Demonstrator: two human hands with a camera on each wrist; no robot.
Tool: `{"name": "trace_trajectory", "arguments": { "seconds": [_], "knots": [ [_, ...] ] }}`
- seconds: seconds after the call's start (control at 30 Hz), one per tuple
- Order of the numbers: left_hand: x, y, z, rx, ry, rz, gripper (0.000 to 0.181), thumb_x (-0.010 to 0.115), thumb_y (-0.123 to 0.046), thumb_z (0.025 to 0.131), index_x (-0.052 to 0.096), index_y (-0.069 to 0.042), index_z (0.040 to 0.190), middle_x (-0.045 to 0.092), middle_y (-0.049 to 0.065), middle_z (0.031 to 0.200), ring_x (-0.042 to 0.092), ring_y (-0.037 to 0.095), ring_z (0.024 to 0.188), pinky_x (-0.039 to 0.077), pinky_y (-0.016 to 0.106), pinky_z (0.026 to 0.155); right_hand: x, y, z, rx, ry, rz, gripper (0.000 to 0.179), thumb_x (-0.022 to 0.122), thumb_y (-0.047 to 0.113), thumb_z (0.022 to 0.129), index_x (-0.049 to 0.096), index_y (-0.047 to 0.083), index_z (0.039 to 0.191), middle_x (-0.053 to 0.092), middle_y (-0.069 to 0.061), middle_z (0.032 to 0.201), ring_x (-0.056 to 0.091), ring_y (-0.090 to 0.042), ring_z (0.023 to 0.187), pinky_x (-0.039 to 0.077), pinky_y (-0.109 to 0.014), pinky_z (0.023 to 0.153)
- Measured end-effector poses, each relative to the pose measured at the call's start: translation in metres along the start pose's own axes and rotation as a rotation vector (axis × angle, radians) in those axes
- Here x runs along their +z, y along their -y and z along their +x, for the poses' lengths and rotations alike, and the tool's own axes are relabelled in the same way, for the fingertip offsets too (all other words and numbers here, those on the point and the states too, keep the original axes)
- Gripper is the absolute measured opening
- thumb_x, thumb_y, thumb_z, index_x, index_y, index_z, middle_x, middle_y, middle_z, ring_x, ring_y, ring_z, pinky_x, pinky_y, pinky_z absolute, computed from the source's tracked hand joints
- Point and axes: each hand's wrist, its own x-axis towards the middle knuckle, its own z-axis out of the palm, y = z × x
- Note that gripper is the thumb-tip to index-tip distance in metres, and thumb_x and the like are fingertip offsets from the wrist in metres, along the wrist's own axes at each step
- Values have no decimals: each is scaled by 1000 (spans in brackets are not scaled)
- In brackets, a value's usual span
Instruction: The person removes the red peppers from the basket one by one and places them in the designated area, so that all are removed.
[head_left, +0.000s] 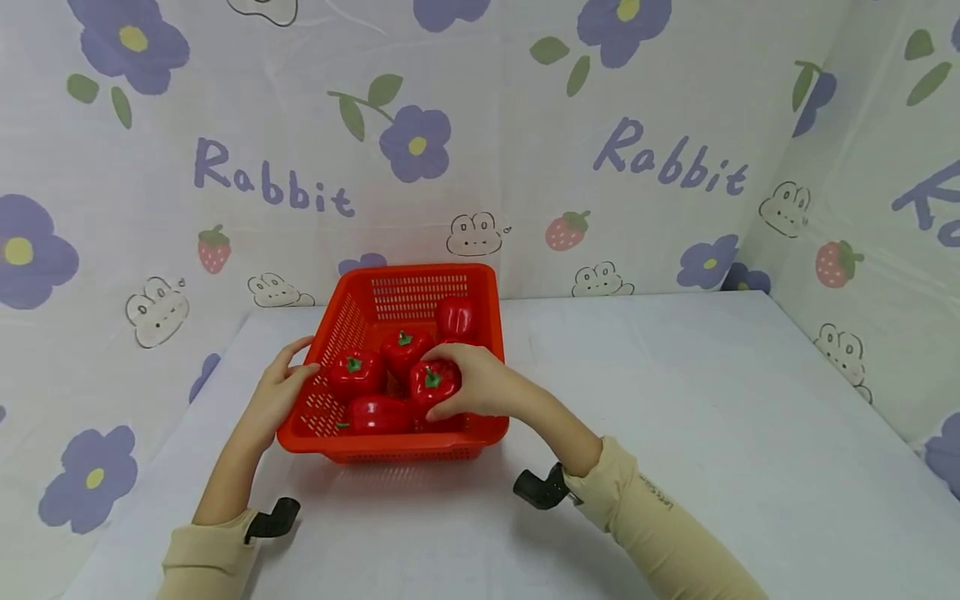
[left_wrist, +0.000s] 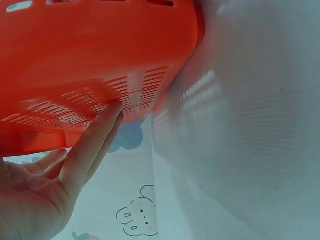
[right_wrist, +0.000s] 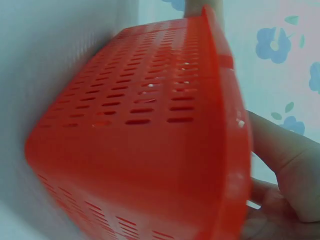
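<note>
A red plastic basket (head_left: pixel 401 446) with slotted walls stands on the table, holding several shiny red bell peppers. One bell pepper (head_left: pixel 426 385) is held by my right hand (head_left: pixel 476 383), its fingers over the far side and thumb at the near side. Close by it are a pepper (head_left: pixel 356 379), another pepper (head_left: pixel 402 348) and a pepper lying on its side (head_left: pixel 380 414). My left hand (head_left: pixel 276 396) is at the basket's left side, straight fingers (left_wrist: pixel 92 137) touching the outer wall, thumb at the rim. In the right wrist view the basket wall (right_wrist: pixel 125 165) hides the held pepper.
A further pepper (head_left: pixel 456 318) lies in the basket's far right corner. The white-covered table (head_left: pixel 660 400) extends right of the basket. Behind it hangs a printed cloth (head_left: pixel 525 150) with flowers and rabbits. Black wrist mounts (head_left: pixel 542 489) stick out from both sleeves.
</note>
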Motion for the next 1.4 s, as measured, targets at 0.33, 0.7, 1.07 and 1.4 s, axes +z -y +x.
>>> {"name": "trace_trajectory", "arguments": {
  "seconds": [0.33,0.7,1.07,1.4],
  "knots": [
    [-1,0,1,-7,4,-7,57,39,-30,104,20,-18,156,52,33,133,67,8,90,60,28,74,-18,2,-8,4,-73,50,69,84,21,75,53,17,136,56,-6,132,53,-24,124,59,-39,86],
    [0,-2,-1,-10,-2,-15,56,40,-29,104,22,-17,156,53,33,132,66,4,87,59,24,74,-50,-7,-19,29,-143,104,73,82,23,76,48,18,140,54,-9,135,53,-28,123,58,-41,87],
    [0,1,0,-12,-4,-29,57,41,-29,103,22,-18,156,54,32,131,66,3,84,57,22,72,-86,-27,-32,72,-256,126,72,80,26,79,46,17,142,55,-10,133,55,-29,120,58,-43,88],
    [0,1,0,-8,0,-26,57,40,-29,104,22,-17,156,54,32,132,67,7,89,59,26,75,-103,-66,-33,137,-318,103,72,78,22,81,43,12,143,52,-16,136,49,-36,125,54,-51,93]
  ]
}}
